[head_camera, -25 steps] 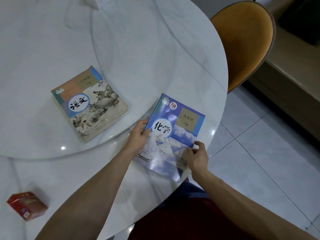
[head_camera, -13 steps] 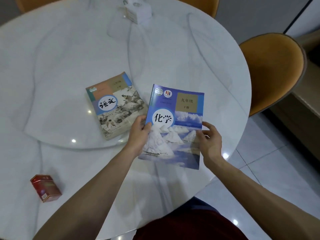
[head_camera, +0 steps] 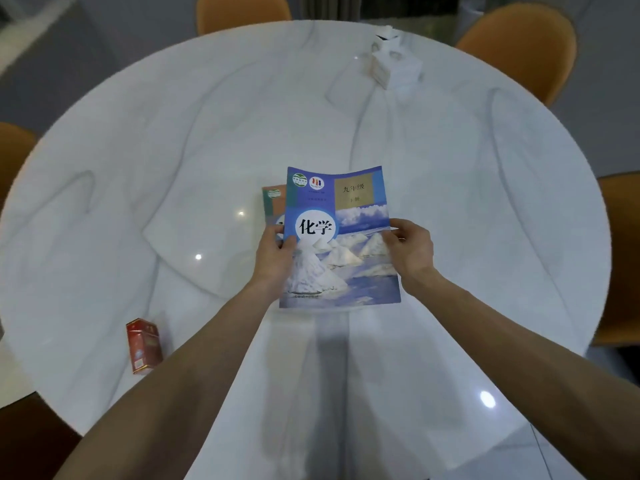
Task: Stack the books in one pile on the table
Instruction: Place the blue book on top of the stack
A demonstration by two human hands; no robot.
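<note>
A thin blue chemistry book (head_camera: 341, 244) with white mounds on its cover is held by both hands over the middle of the round white table (head_camera: 173, 150). My left hand (head_camera: 275, 256) grips its left edge, thumb on the cover. My right hand (head_camera: 410, 249) grips its right edge. The book covers nearly all of a second, thicker book (head_camera: 273, 202) with an orange and teal cover; only that book's upper left strip shows beside the blue one. Whether the blue book rests on it or hovers just above cannot be told.
A red carton (head_camera: 143, 344) stands on the table at the near left. A white tissue box (head_camera: 394, 64) sits at the far right. Orange chairs (head_camera: 519, 46) ring the table at the back, left and right edges.
Both hands have carried the blue book away from the table's near right edge, leftward and forward, until it lies over the orange and teal book. The view has swung to face the whole table.
</note>
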